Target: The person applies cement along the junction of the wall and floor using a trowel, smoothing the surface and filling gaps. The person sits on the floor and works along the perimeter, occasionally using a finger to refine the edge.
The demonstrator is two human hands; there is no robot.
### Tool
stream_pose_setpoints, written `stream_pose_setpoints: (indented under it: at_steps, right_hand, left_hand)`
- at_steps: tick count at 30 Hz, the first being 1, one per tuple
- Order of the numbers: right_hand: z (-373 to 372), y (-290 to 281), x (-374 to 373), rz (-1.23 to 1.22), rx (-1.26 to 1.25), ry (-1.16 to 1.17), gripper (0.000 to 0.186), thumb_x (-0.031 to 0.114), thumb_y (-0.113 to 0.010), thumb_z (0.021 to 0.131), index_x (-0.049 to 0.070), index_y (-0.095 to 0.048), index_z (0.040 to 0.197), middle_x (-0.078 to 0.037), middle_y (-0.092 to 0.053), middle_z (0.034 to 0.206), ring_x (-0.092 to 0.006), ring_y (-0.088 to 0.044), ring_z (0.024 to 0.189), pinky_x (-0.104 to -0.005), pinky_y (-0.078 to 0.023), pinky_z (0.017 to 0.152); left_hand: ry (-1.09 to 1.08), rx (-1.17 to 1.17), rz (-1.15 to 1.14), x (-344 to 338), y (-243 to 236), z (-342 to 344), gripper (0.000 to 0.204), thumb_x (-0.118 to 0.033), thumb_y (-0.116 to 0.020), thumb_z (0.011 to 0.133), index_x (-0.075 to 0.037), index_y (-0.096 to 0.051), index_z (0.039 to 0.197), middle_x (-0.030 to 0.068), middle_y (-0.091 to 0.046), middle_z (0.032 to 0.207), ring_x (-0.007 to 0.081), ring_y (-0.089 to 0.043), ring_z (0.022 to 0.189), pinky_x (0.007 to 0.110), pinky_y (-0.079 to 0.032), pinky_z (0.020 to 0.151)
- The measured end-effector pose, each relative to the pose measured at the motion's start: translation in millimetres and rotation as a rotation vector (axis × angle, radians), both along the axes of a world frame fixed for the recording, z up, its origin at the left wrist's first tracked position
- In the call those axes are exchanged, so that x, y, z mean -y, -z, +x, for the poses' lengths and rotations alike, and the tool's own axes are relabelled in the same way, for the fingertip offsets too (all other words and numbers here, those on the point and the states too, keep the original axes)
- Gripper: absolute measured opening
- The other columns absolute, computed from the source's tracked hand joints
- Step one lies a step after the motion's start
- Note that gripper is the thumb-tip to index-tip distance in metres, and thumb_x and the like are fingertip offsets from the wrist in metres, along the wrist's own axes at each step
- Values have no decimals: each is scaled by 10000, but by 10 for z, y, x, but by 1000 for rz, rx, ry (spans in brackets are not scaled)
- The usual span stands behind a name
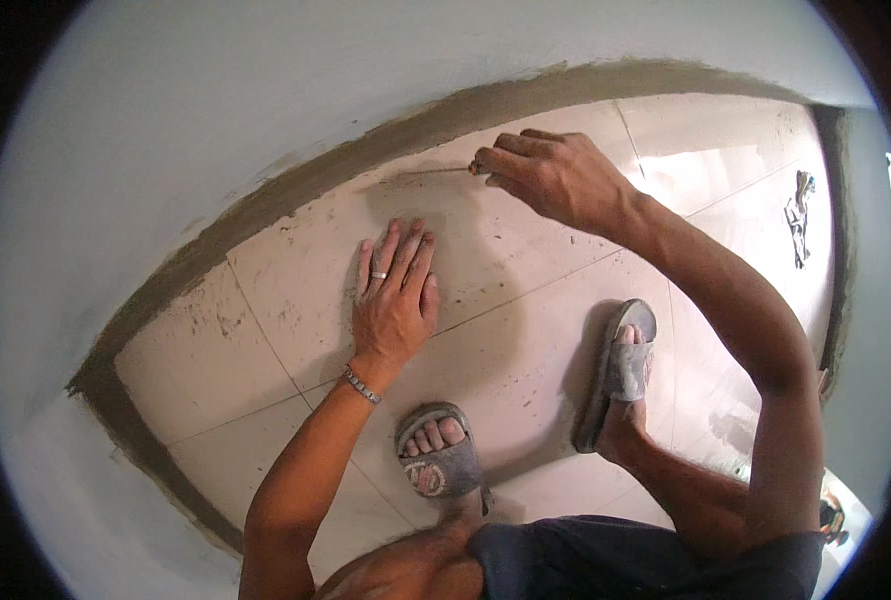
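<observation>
Thin metal pointed tool (443,171) lies along the beige floor tile (295,270) near the grey cement strip (295,185) at the white wall's (165,110) base, pinched in the closed fingers of the right hand (545,175). Left hand (397,290), wearing a ring and bracelet, is open and flat on the tile, fingers spread, holding nothing. Grey sandals (440,455) below.

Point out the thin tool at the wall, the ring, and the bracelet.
thin tool (435,171), head view, its shaft left of the right hand's fingertips.
ring (379,275), head view, band on left hand's finger.
bracelet (361,385), head view, chain across the left wrist.
</observation>
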State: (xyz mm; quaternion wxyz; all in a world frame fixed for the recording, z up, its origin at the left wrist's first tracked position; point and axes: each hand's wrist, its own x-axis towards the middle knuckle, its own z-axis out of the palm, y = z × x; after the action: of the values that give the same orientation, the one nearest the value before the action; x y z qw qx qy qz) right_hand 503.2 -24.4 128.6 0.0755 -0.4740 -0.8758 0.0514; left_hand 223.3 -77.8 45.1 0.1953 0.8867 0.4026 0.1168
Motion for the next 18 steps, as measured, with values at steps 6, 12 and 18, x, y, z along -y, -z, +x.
stream_pose_setpoints:
  at_steps: [6,12,18]
  right_hand:
    - [-17,-85,-300,52,-3,-39,203,151,-726,903,85,-712,1095,-49,-741,1043,-220,-721,979,-355,-632,794]
    - [17,-213,-397,20,58,-67,203,147,-727,898,91,-718,1093,-48,-747,1055,-228,-731,940,-359,-639,779]
    - [154,-150,-361,35,95,-57,208,155,-731,891,87,-723,1088,-55,-747,1045,-234,-733,928,-361,-640,769]
  left_hand:
    - [-18,21,-45,17,-39,-37,529,-192,-547,965,-69,-482,1476,82,-415,1587,281,-296,1512,541,-180,1252]
    - [-35,38,-41,31,-21,-56,531,-206,-548,965,-71,-491,1475,80,-420,1582,275,-291,1513,535,-177,1255]
    - [-17,18,-36,12,-44,-33,519,-233,-535,985,-77,-491,1478,80,-424,1581,282,-296,1512,536,-177,1253]
